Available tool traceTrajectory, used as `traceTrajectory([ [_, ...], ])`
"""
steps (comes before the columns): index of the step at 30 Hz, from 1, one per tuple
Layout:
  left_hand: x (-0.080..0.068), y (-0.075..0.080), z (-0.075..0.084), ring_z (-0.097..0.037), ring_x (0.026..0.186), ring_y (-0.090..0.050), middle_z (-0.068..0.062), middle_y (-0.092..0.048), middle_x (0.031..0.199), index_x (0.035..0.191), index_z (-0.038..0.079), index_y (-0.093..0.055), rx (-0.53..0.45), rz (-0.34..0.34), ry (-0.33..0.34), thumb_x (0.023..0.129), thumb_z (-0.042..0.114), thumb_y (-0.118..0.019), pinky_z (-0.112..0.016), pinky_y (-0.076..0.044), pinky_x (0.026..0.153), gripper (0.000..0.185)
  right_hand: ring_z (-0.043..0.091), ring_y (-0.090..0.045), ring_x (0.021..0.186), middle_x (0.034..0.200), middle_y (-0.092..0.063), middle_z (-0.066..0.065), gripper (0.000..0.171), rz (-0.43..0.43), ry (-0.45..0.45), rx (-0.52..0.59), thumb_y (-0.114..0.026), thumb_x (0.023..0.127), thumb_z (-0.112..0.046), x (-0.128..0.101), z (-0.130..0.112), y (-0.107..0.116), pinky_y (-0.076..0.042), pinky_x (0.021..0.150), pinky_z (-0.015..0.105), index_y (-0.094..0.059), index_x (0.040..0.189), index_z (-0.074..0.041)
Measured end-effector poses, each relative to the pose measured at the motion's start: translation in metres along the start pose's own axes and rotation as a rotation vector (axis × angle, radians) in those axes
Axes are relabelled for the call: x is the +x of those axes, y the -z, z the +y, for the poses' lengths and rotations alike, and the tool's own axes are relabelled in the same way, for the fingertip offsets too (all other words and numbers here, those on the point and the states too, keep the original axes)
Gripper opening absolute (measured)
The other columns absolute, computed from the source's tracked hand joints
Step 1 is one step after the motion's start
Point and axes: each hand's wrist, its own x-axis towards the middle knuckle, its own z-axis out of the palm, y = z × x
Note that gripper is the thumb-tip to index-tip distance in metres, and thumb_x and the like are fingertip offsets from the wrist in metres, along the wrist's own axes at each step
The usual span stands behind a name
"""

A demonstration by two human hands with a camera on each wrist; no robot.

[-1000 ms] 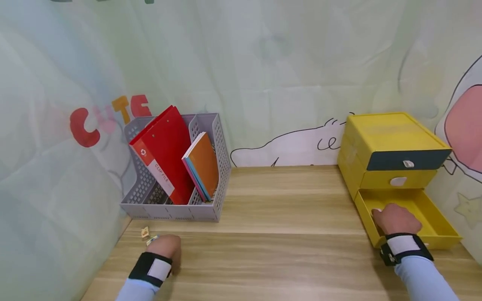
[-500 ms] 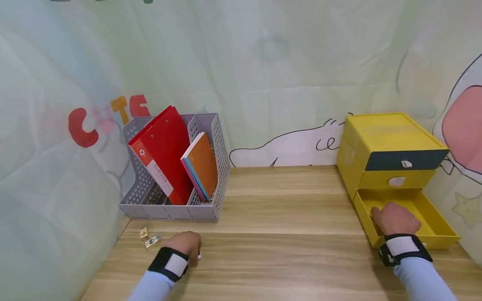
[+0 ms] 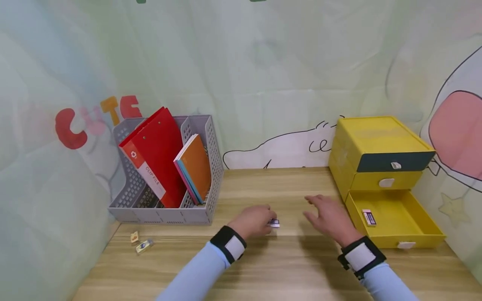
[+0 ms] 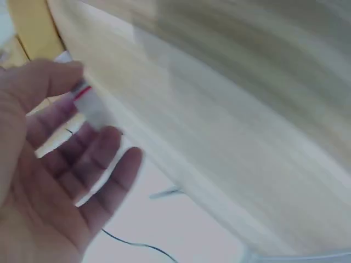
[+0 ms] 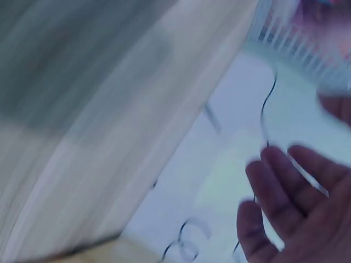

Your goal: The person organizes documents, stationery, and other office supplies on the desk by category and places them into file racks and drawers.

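Observation:
My left hand (image 3: pixel 268 220) hovers over the middle of the wooden table (image 3: pixel 286 267) and pinches a small white eraser (image 3: pixel 274 223) at its fingertips. The blurred left wrist view shows that eraser (image 4: pixel 88 105) between thumb and fingers. My right hand (image 3: pixel 308 207) is open with spread fingers just right of the left hand, a short gap apart. The right wrist view shows only its straight fingers (image 5: pixel 285 192), holding nothing. Right of it, the yellow drawer unit (image 3: pixel 376 146) has its bottom drawer (image 3: pixel 399 217) pulled out, with one eraser (image 3: pixel 368 218) lying inside.
Two small erasers (image 3: pixel 134 237) (image 3: pixel 144 246) lie near the table's left edge. Behind them stands a grey file rack (image 3: pixel 169 209) with a red clip file (image 3: pixel 154 159) and orange notebooks (image 3: pixel 196 167). A printed cloth backdrop hangs around the table.
My left hand moved from the table's left edge to the middle with an eraser. The right hand left the drawer, where an eraser now lies, and moved left.

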Motion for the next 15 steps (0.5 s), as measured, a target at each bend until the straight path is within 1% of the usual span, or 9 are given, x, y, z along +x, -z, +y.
traceTrajectory([
  [2,0.008,0.005,0.011,-0.006,0.076,-0.053,0.005,-0.059,0.089,0.108,0.015,-0.071,0.011,0.031,-0.059,0.091,0.025,-0.074,-0.022,-0.049,0.071,0.02,0.03,-0.066,0.092,0.107,-0.069,0.016,0.047,-0.093,0.076,0.033,-0.075,0.088,-0.03,0.002,-0.013,-0.007,-0.054,0.077,0.047,-0.065,0.123,0.0],
  [3,0.01,0.008,0.015,-0.006,0.076,-0.053,0.005,-0.059,0.09,0.109,0.014,-0.069,0.008,0.049,-0.083,0.091,0.025,-0.074,-0.021,-0.048,0.07,0.021,0.027,-0.067,0.088,0.103,-0.07,0.013,0.046,-0.122,0.103,0.045,-0.078,0.086,-0.03,0.003,-0.018,-0.01,-0.055,0.075,0.044,-0.067,0.121,-0.002],
  [4,0.012,0.01,0.019,-0.006,0.076,-0.053,0.005,-0.059,0.09,0.109,0.013,-0.067,-0.005,0.064,-0.101,0.092,0.025,-0.074,-0.02,-0.048,0.069,0.022,0.023,-0.066,0.082,0.096,-0.071,0.009,0.041,-0.139,0.122,0.049,-0.079,0.085,-0.029,0.003,-0.022,-0.013,-0.054,0.071,0.041,-0.069,0.115,-0.003],
  [6,0.014,0.013,0.023,-0.007,0.075,-0.052,0.004,-0.058,0.089,0.107,0.012,-0.063,-0.026,0.096,-0.127,0.092,0.024,-0.073,-0.019,-0.047,0.067,0.022,0.016,-0.061,0.071,0.083,-0.068,0.001,0.029,-0.136,0.152,0.048,-0.081,0.083,-0.024,0.003,-0.027,-0.017,-0.051,0.063,0.034,-0.072,0.104,-0.007],
  [9,0.015,0.015,0.026,-0.007,0.074,-0.05,0.004,-0.056,0.088,0.103,0.012,-0.057,-0.049,0.132,-0.141,0.092,0.023,-0.073,-0.017,-0.045,0.065,0.023,0.009,-0.054,0.065,0.078,-0.063,-0.004,0.02,-0.097,0.187,0.021,-0.083,0.081,-0.02,0.001,-0.028,-0.02,-0.046,0.058,0.028,-0.073,0.095,-0.01],
  [10,0.015,0.015,0.026,-0.007,0.074,-0.05,0.004,-0.055,0.087,0.102,0.012,-0.056,-0.053,0.135,-0.145,0.092,0.022,-0.072,-0.017,-0.044,0.065,0.022,0.009,-0.053,0.064,0.078,-0.062,-0.004,0.02,-0.092,0.191,0.02,-0.083,0.081,-0.02,0.001,-0.028,-0.021,-0.045,0.057,0.027,-0.073,0.094,-0.01],
  [12,0.016,0.016,0.026,-0.007,0.076,-0.051,0.004,-0.057,0.09,0.104,0.012,-0.056,-0.057,0.136,-0.149,0.092,0.022,-0.072,-0.017,-0.045,0.067,0.023,0.008,-0.052,0.065,0.081,-0.061,-0.003,0.023,-0.098,0.181,0.025,-0.083,0.081,-0.02,-0.001,-0.027,-0.019,-0.046,0.058,0.026,-0.073,0.099,-0.009],
  [13,0.016,0.016,0.026,-0.008,0.077,-0.053,0.003,-0.059,0.092,0.107,0.012,-0.056,-0.063,0.132,-0.142,0.092,0.02,-0.073,-0.017,-0.047,0.068,0.024,0.009,-0.053,0.066,0.082,-0.062,-0.002,0.024,-0.104,0.166,0.029,-0.083,0.081,-0.02,-0.001,-0.026,-0.017,-0.046,0.058,0.027,-0.073,0.1,-0.008],
  [15,0.016,0.015,0.024,-0.009,0.086,-0.059,0.001,-0.064,0.103,0.116,0.012,-0.057,-0.062,0.121,-0.11,0.091,0.018,-0.074,-0.019,-0.05,0.074,0.03,0.01,-0.054,0.068,0.083,-0.062,-0.002,0.022,-0.121,0.104,0.055,-0.08,0.084,-0.018,-0.001,-0.022,-0.011,-0.047,0.06,0.028,-0.073,0.102,-0.008],
])
